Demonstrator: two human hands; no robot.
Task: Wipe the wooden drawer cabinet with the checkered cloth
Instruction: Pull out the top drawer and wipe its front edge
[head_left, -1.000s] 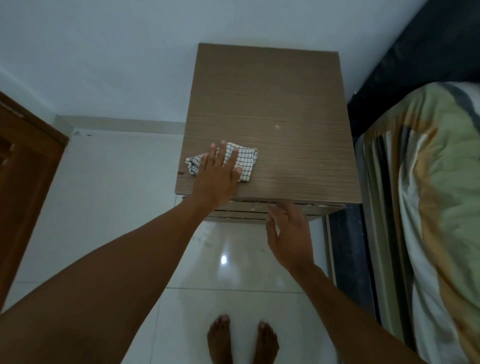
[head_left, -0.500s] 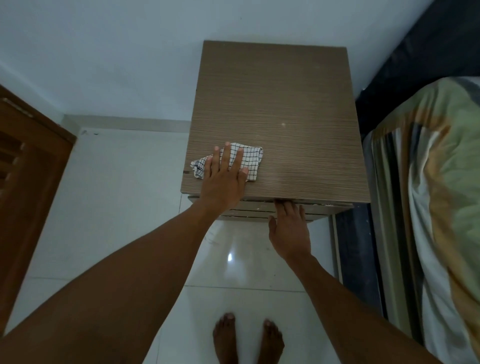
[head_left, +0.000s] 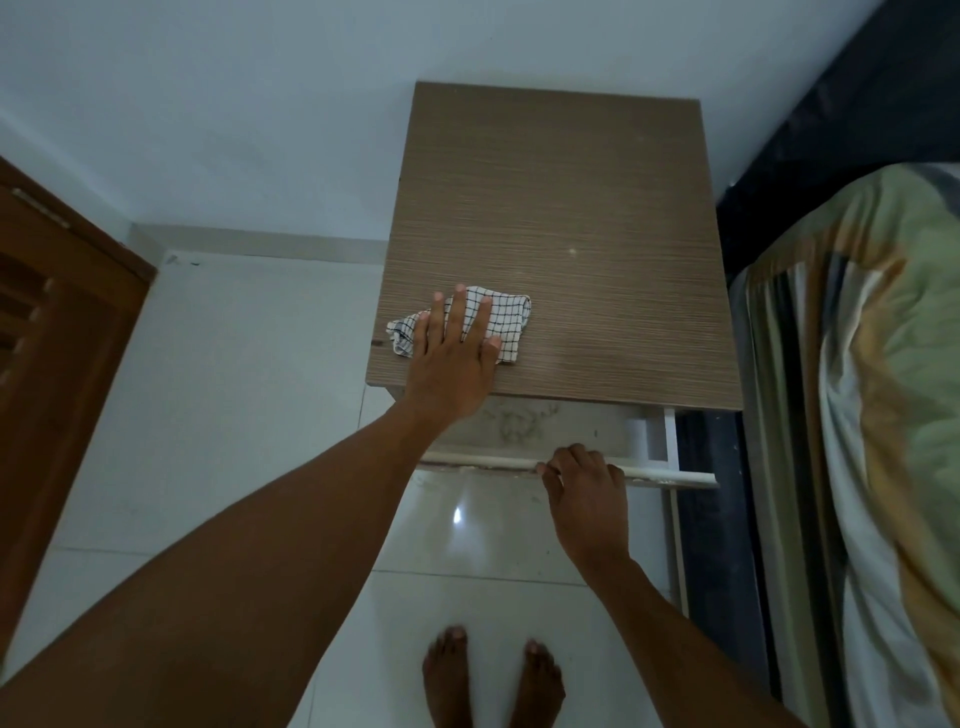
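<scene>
The wooden drawer cabinet (head_left: 571, 218) stands against the wall, seen from above. A crumpled white checkered cloth (head_left: 506, 322) lies near the front left of its top. My left hand (head_left: 452, 358) rests flat on the cloth with fingers spread, pressing it down. The top drawer (head_left: 566, 426) is pulled partly out and its pale inside is dusty. My right hand (head_left: 584, 493) curls its fingers over the drawer's front edge.
A bed with a striped green and yellow cover (head_left: 878, 415) runs along the right, close to the cabinet. A brown wooden door (head_left: 57, 332) is at the left. White floor tiles (head_left: 234, 415) lie below, and my bare feet (head_left: 493, 675) stand before the cabinet.
My right hand has pulled the top drawer out toward me, showing its dusty inside. My left hand has stayed on the cloth at the same spot.
</scene>
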